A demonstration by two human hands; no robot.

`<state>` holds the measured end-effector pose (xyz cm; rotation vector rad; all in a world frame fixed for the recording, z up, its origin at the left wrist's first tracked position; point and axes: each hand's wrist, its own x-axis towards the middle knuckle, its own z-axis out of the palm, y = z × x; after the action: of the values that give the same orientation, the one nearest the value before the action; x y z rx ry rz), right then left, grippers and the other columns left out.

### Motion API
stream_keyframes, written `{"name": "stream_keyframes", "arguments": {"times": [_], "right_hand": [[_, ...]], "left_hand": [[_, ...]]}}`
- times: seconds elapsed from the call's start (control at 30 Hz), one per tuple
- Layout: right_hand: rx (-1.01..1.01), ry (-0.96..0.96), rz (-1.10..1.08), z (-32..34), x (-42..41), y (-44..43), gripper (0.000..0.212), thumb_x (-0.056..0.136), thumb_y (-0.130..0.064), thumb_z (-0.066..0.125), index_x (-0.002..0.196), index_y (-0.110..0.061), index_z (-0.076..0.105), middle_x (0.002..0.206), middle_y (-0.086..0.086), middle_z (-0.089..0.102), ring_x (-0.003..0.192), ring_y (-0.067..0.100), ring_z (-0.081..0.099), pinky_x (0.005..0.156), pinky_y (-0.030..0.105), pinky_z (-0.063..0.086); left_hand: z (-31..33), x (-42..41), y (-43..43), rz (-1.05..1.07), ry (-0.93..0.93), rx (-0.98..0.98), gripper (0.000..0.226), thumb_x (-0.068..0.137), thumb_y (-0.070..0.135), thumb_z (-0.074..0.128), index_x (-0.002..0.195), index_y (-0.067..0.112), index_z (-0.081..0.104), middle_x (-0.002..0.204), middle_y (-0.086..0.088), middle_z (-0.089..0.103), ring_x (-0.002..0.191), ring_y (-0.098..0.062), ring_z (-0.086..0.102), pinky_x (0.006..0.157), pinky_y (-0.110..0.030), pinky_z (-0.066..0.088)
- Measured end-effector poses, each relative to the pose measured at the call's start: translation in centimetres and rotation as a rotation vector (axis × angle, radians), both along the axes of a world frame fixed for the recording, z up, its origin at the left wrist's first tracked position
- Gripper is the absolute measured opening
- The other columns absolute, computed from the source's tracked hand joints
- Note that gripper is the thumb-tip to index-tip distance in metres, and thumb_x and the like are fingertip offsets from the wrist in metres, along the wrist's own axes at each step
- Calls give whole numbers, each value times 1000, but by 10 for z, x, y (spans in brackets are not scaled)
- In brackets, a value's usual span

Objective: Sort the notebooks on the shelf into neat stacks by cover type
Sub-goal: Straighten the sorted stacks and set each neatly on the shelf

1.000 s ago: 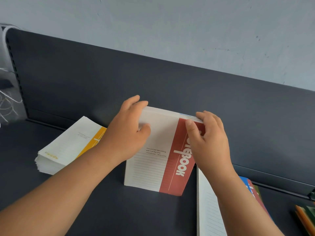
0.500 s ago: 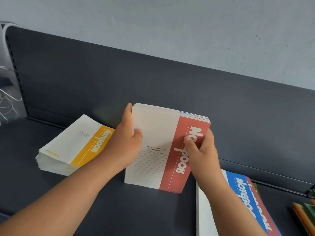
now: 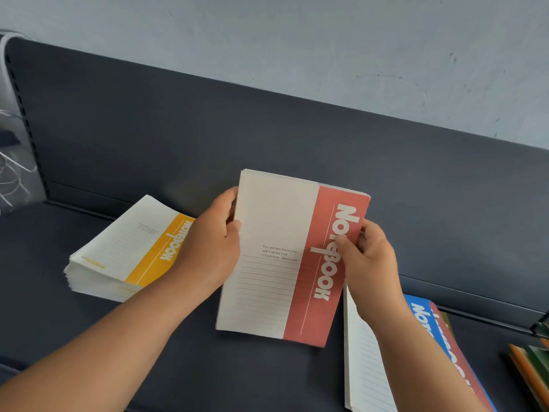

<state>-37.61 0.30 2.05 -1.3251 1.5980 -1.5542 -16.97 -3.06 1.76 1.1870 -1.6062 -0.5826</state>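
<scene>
A stack of notebooks with a red-and-cream cover [image 3: 282, 286] stands on its lower edge on the dark shelf [image 3: 89, 337], leaning toward the back panel. My left hand [image 3: 208, 245] grips its left edge, thumb on the cover. My right hand [image 3: 368, 257] grips its right edge, thumb on the red band. To the left lies a flat stack of yellow-and-cream notebooks [image 3: 124, 251]. To the right, partly behind my right arm, lies a stack topped by a blue-and-cream notebook [image 3: 421, 319], with a red cover edge showing beneath.
The dark back panel [image 3: 267, 138] rises just behind the stacks. Orange and green book edges [image 3: 531, 370] show at the far right. White wire racking [image 3: 12, 173] stands at the left end of the shelf.
Both hands slid down from the top edge of the red stack to its left and right sides. The whole red cover now shows, and the stack sits more upright.
</scene>
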Motion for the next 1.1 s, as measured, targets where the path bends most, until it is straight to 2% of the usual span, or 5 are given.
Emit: {"name": "stream_keyframes", "arguments": {"times": [0.13,0.3,0.63,0.93,1.1], "right_hand": [[62,-84,10,-1,-2,-2,16,97,-17,56,113,-20,56,92,-10,74,73,9,73,53,21,56],[228,-54,-1,-33,0,-8,15,97,-23,57,112,-24,59,95,-5,74,74,15,74,70,39,62],[414,215,-33,-81,-4,-44,22,96,-25,53,86,-15,70,76,-6,75,65,12,72,69,36,62],[482,381,-106,-101,-12,-59,15,92,-24,57,90,-12,66,82,-2,72,72,14,69,64,29,57],[476,472,-112,-106,-13,-58,14,95,-27,54,98,-17,63,85,-9,68,66,1,59,50,13,37]], "left_hand": [[-10,-1,-5,1,48,-1,48,101,16,38,145,34,29,131,11,57,117,-10,55,79,-18,50],[-46,1,-14,-15,-15,105,46,101,19,39,143,37,32,122,12,60,109,-11,60,75,-23,52],[-83,-5,-52,0,-182,354,45,102,16,36,145,26,37,136,2,55,122,-18,51,92,-32,47],[-106,-12,-66,14,-299,378,40,102,17,38,142,20,42,136,0,55,124,-20,51,98,-35,44],[-111,-14,-68,8,-310,358,40,102,19,37,142,20,43,134,-1,57,122,-20,53,95,-34,45]]}}
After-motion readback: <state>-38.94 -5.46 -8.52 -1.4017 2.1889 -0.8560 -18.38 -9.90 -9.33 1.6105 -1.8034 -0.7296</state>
